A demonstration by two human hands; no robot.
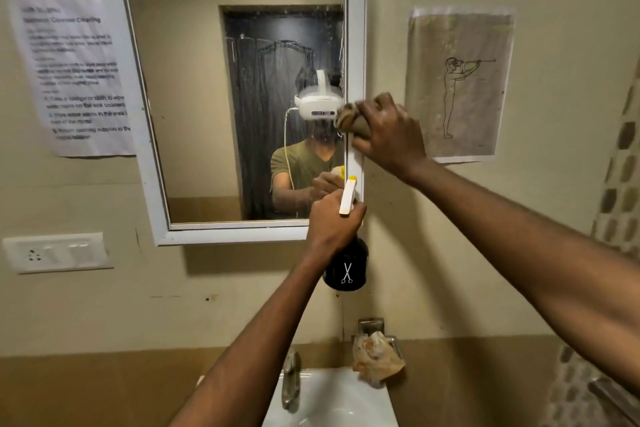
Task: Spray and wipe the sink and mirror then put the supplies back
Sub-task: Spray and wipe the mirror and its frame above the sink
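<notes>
A white-framed mirror (214,87) hangs on the wall, its glass speckled with spray droplets near the top and right. My right hand (388,135) presses a bunched brown cloth (351,118) against the mirror's right edge and frame. My left hand (334,222) grips a black spray bottle (346,263) with a white and yellow trigger head, held just below the mirror's lower right corner. The white sink (332,399) sits below at the bottom of the view, with a metal tap (291,381) on its left.
A metal soap holder (375,354) with a crumpled wrapper is fixed above the sink's right side. A printed instruction sheet (72,73) is taped left of the mirror, a drawing sheet (457,83) to its right. A switch plate (55,251) sits lower left.
</notes>
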